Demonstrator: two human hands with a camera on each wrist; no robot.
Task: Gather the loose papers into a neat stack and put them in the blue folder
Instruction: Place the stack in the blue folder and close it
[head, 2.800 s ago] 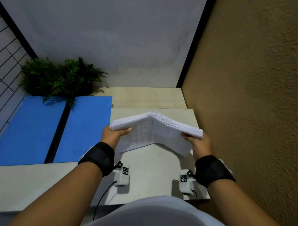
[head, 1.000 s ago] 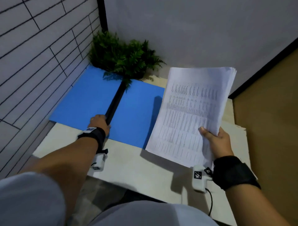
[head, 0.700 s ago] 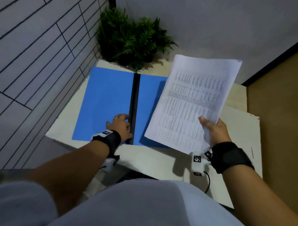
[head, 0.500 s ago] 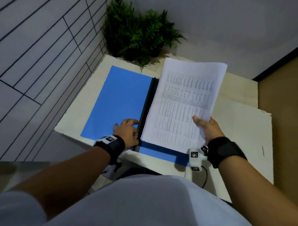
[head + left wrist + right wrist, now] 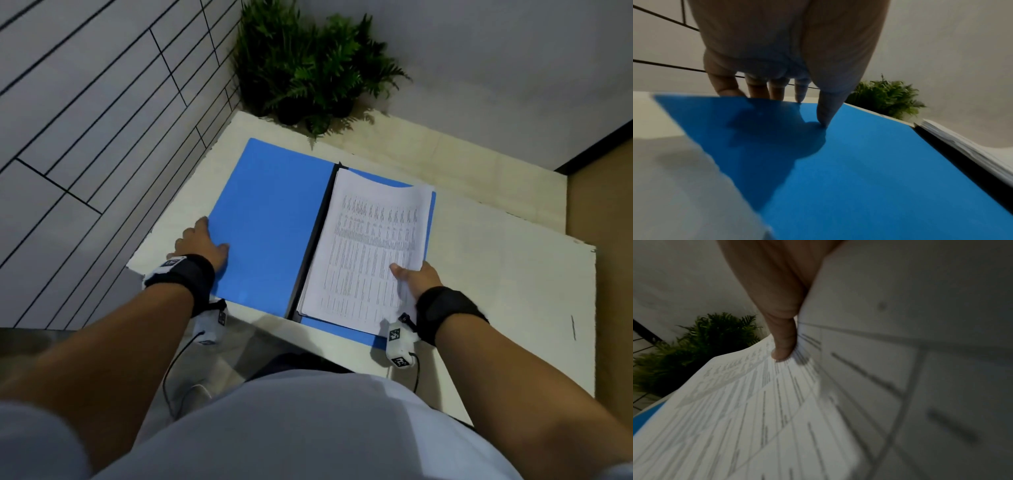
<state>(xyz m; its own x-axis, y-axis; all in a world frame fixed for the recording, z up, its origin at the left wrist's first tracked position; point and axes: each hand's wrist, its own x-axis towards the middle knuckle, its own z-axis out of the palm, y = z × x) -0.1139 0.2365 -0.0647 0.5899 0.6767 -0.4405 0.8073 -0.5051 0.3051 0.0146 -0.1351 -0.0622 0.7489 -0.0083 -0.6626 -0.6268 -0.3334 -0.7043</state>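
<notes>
The blue folder (image 5: 267,219) lies open on the white table, its black spine running down the middle. A thick stack of printed papers (image 5: 370,246) lies on the folder's right half, its top edge slightly curled. My right hand (image 5: 416,279) grips the stack's lower right edge, thumb (image 5: 784,344) on top and the other fingers hidden beneath. My left hand (image 5: 202,243) pinches the outer edge of the left cover (image 5: 859,170): thumb (image 5: 825,113) on the blue surface, fingers behind the edge. That edge looks slightly raised.
A green potted fern (image 5: 308,68) stands at the table's far end just beyond the folder. A tiled wall (image 5: 85,120) runs along the left. Bare table (image 5: 496,274) extends to the right of the folder. The folder's near edge overhangs the table's front edge.
The right hand has lowered the stack from the air onto the folder's right half. The left hand has slid from the spine out to the left cover's outer edge.
</notes>
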